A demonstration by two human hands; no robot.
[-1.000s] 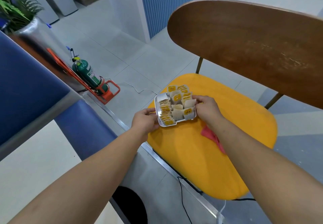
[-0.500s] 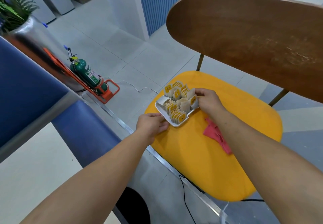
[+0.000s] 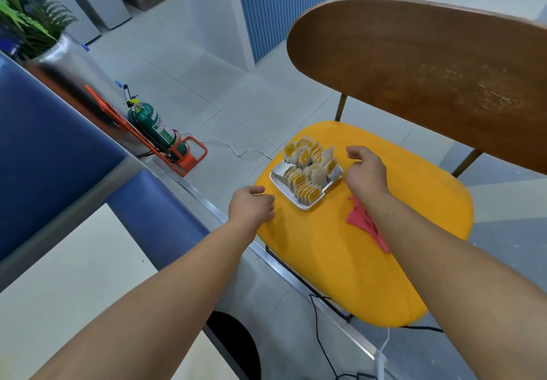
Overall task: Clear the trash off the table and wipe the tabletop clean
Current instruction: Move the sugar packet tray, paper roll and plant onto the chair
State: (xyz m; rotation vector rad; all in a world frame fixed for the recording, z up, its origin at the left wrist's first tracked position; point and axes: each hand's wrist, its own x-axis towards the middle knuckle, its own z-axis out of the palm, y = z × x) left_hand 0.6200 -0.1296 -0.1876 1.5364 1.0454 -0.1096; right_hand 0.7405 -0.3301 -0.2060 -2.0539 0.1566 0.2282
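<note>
Both hands have released the single white rectangular tray (image 3: 281, 168), which now rests on the smooth yellow chair seat (image 3: 340, 261). The left hand (image 3: 251, 206) and right hand (image 3: 367, 172) sit just beside the tray, fingers loosely curled and holding nothing. The tray holds upright beige paper sachets (image 3: 307, 172), too overlapped to count, and one crumpled red cloth (image 3: 359, 219) lies partly under the right forearm.

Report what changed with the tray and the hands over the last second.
Both hands let go of the white tray. A second ago the left hand and right hand gripped its ends. Now it rests on the yellow seat, and both hands are drawn back from it, holding nothing. The red cloth stayed on the seat, and the fire extinguisher stayed on the floor.
</note>
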